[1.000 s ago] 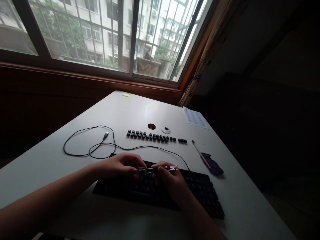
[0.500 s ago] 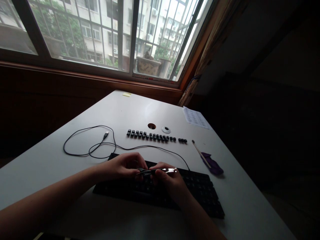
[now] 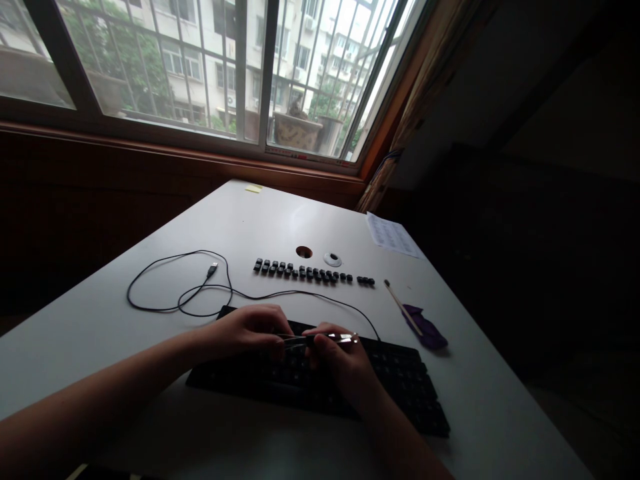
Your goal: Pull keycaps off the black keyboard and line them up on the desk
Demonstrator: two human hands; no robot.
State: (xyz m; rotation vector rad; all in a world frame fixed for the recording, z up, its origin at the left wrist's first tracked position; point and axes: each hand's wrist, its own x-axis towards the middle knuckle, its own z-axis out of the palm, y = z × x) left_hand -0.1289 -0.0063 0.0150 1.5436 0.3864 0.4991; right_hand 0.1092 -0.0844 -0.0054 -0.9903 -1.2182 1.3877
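My right hand (image 3: 337,350) is closed around the dark middle of a keycap puller (image 3: 311,340), whose shiny metal end sticks out to the right and thin wire prongs to the left. My left hand (image 3: 257,330) has its thumb and fingers curled together at the prong tips; what sits between them is too dark to make out. Both hands are above a black keyboard (image 3: 400,377), which lies tilted on the white table. Its left and middle parts are largely covered by the hands and shadow.
Behind the keyboard, loose black keycaps (image 3: 315,273) stand in rows. A USB cable (image 3: 145,309) loops at left. To the right, a thin brush (image 3: 403,307) rests on a purple cloth (image 3: 425,330). Farther back are a cable hole (image 3: 304,252), its round cover (image 3: 333,260) and a printed sheet (image 3: 393,237).
The keycap puller and my right hand have shifted slightly right. More of the prongs shows beside my left fingers, which have loosened a little. The keyboard stays in place.
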